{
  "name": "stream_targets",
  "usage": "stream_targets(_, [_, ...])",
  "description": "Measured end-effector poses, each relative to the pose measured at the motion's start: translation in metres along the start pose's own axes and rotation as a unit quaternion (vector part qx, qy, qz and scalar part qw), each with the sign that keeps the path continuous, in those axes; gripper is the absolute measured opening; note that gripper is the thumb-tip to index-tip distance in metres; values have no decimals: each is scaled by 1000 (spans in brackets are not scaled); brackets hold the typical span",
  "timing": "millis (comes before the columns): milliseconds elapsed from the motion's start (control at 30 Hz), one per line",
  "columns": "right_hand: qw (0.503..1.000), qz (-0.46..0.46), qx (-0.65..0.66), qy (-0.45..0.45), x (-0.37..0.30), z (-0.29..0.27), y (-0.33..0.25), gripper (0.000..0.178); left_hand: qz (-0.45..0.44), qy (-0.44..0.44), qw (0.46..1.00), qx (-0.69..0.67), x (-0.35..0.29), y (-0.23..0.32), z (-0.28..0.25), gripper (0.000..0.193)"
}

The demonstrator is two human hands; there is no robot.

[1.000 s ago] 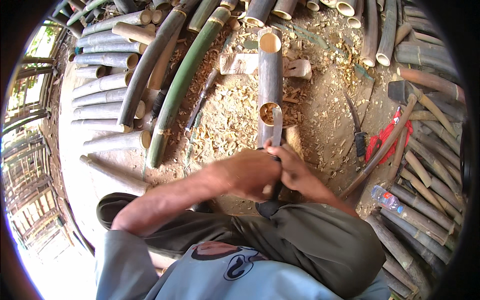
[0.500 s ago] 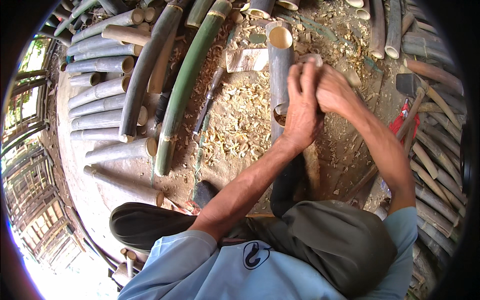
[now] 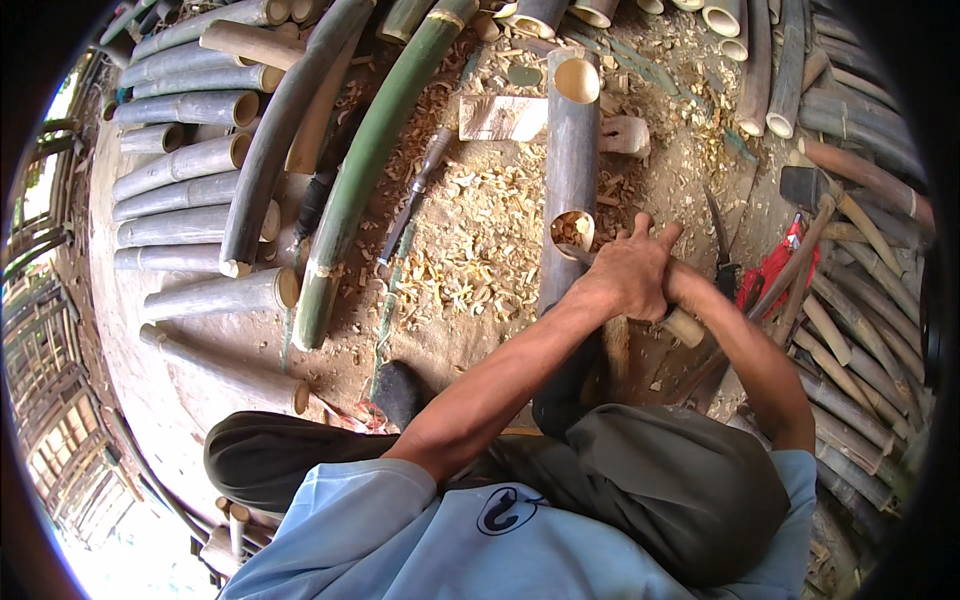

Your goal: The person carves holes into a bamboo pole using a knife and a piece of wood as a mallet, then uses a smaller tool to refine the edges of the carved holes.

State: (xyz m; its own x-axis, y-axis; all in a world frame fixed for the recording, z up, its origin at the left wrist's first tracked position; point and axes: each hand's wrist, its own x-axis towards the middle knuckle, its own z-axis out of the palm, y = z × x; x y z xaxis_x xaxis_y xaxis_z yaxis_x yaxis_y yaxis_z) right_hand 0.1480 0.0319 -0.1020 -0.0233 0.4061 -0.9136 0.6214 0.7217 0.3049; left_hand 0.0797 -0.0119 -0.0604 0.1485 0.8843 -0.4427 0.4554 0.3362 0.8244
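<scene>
An upright-lying grey bamboo tube has two cut openings, one near its far end and one nearer to me. At the nearer opening rests the metal blade of a wooden-handled cutting tool. My left hand is closed over the middle of this tool, some fingertips pointing away from me. Just right of it my right hand is closed at the handle, its fingers mostly hidden by the left. The handle's butt sticks out below both hands.
A long green bamboo pole and a wooden-handled chisel lie to the left. Bamboo lengths are stacked at far left and right. A curved knife lies right of my hands, near a red cloth and a hammer. Shavings cover the ground.
Both hands have come toward me along the tube, from beside its middle to below the nearer opening. The blade and handle butt now show. My view has shifted slightly.
</scene>
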Motion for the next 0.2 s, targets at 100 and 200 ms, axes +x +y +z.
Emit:
stream_targets(100, [938, -170, 288, 92, 68, 96, 49, 112, 68, -48, 996, -17, -12, 2, 1, 104])
stream_targets(200, [908, -195, 355, 111, 79, 111, 39, 105, 91, -99, 991, 12, -19, -19, -13, 105])
